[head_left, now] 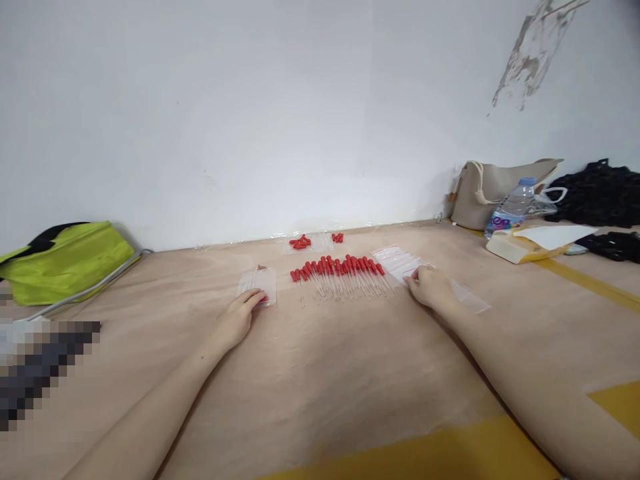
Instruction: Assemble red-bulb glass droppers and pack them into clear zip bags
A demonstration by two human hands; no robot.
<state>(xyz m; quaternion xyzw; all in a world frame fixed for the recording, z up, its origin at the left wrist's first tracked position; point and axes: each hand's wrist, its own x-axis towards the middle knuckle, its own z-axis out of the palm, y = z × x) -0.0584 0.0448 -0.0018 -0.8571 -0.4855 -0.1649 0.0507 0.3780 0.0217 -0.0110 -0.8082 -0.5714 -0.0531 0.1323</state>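
Head view, far left: what was there?

One bright green cloth [70, 260], with one grey cable [107, 280] running along its front edge on the table [325, 373].

And the left hand [236, 321]?

It lay on one small clear bag [270, 279], fingers close together, a bit of red showing by the fingertips. I could not tell whether they were pinching anything.

What came next?

Two groups of red pieces near the wall: a larger pile [301, 243], overlapping too much to count, and a smaller cluster [338, 238] of a few. In front of them was one row of droppers [345, 267], glass tubes toward the person, red tops toward the wall. They crowded too tightly for an exact count, but there were well over a dozen.

And the right hand [431, 288]?

Its fingers were bent inward at the near end of some white plastic bags [394, 259], just right of the droppers. The bags overlapped, so I could not count them, nor tell if the fingers pinched one.

Farther right?

One beige handbag [500, 187], one bottle [516, 205] and one black heap [597, 193].
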